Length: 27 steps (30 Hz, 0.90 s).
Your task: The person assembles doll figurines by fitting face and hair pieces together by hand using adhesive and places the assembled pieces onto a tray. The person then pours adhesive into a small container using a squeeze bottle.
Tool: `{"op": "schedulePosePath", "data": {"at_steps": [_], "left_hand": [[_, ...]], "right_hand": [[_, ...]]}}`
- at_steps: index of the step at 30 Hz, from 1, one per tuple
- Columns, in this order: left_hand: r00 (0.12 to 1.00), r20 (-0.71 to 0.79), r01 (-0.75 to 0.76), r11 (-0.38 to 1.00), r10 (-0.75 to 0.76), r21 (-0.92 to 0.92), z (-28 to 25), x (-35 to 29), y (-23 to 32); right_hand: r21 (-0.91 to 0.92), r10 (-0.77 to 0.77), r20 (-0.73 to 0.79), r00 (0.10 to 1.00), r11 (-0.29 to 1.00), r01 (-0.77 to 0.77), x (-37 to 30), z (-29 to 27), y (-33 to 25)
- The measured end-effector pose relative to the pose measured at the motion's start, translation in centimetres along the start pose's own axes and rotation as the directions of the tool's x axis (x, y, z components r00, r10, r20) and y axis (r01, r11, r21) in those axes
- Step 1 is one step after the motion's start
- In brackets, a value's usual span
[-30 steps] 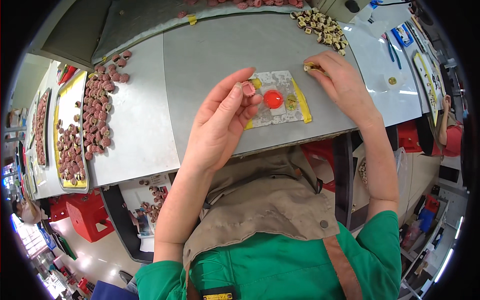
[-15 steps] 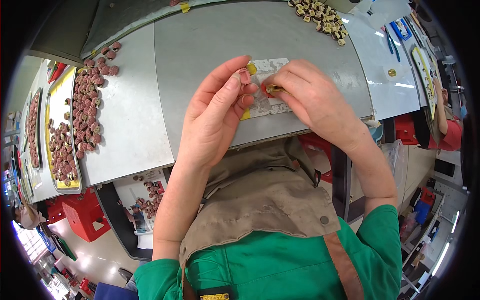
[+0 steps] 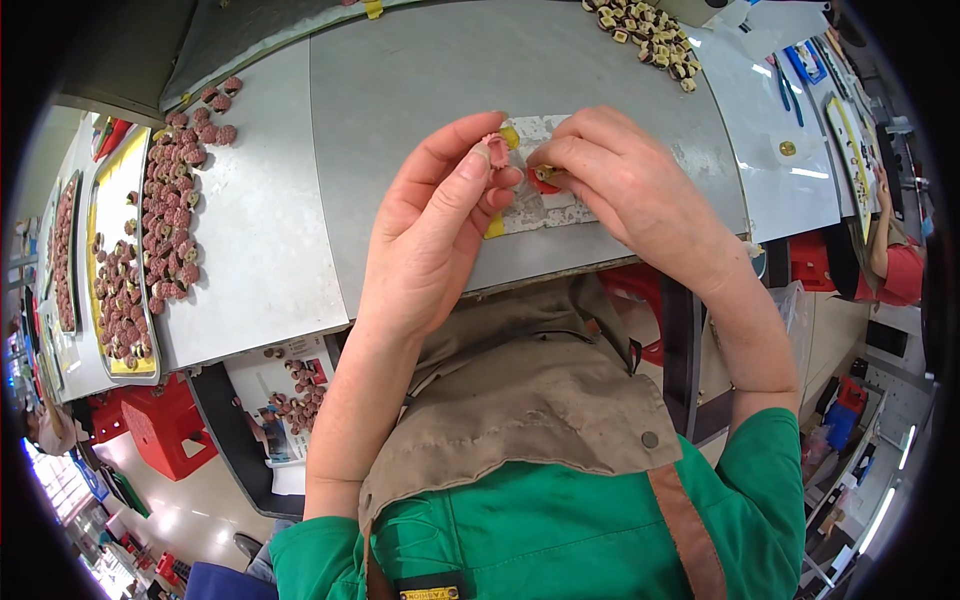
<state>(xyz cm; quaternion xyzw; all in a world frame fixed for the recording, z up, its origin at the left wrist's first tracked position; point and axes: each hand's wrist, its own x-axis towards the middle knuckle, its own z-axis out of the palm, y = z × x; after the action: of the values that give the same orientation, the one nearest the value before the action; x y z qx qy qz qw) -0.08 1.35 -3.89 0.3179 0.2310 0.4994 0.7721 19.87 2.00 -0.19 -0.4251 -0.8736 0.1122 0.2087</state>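
Between the thumb and fingertips of my left hand (image 3: 430,215) is a small pink hollow piece (image 3: 498,152), its open side facing right. My right hand (image 3: 635,185) is closed on a thin brass-coloured tool (image 3: 547,173), whose end points left toward the pink piece, apart from it. Most of this tool is hidden by my fingers. Just below its end lies a small round red thing (image 3: 545,184), partly covered by the hand. Under both hands is a worn white board (image 3: 560,215) with yellow patches at its left edge.
Many reddish bumpy pieces (image 3: 170,220) lie at the left, some in a yellow-lined tray (image 3: 150,368). Cream-and-dark pieces (image 3: 650,45) are heaped at the far right. Pliers (image 3: 788,92) lie beyond the grey table's (image 3: 420,90) right side. A co-worker's arm (image 3: 883,230) shows at far right.
My right hand has shifted slightly up, and the tool's end is turned a little more toward view. The pink piece has turned slightly in my left fingers.
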Motion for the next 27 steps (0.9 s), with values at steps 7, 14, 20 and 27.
{"op": "schedulePosePath", "data": {"at_steps": [7, 14, 20, 27], "left_hand": [[0.999, 0.012, -0.036, 0.998, 0.036, 0.059, 0.4, -0.4, 0.1], [0.995, -0.1, -0.005, 0.99, 0.02, 0.144, 1.3, -0.8, 0.6], [0.998, -0.059, -0.004, 0.976, 0.017, 0.217, 1.9, -0.6, 0.5], [0.999, -0.036, -0.015, 0.967, 0.025, 0.256, 2.2, -0.5, 0.3]], "right_hand": [[-0.001, -0.05, 0.053, 0.997, 0.999, 0.05, 0.4, -0.5, 0.1], [0.552, 0.323, -0.114, 0.939, 0.807, -0.211, -1.4, 0.2, -0.5], [0.824, 0.376, -0.217, 0.901, 0.565, -0.037, -1.8, 1.3, -1.4], [0.766, 0.312, -0.213, 0.926, 0.641, -0.04, -1.5, 1.8, -1.6]]}}
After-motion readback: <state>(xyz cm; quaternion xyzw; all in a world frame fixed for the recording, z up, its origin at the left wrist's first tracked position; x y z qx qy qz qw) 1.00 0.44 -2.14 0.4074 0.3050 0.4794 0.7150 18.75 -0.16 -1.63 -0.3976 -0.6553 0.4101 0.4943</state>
